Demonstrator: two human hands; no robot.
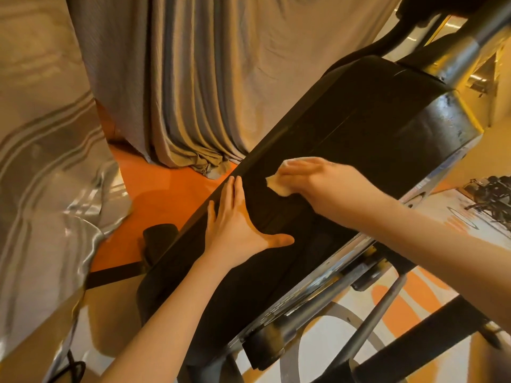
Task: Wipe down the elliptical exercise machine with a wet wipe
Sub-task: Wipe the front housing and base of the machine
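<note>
The elliptical machine's long black housing point(359, 125) runs diagonally from lower left to upper right. My left hand point(237, 225) lies flat on its top, fingers straight and thumb spread. My right hand point(318, 181) presses a crumpled white wet wipe point(279, 186) onto the black surface just beyond my left fingertips. The wipe pokes out from under my fingers. A silver tube point(470, 48) rises from the housing at the upper right.
A grey curtain point(193, 78) hangs behind the machine and bunches on the orange floor point(166, 186). Shiny grey fabric point(41, 175) fills the left. Black and grey bars and rails point(387, 308) of the machine cross the lower right over a white and orange patterned floor.
</note>
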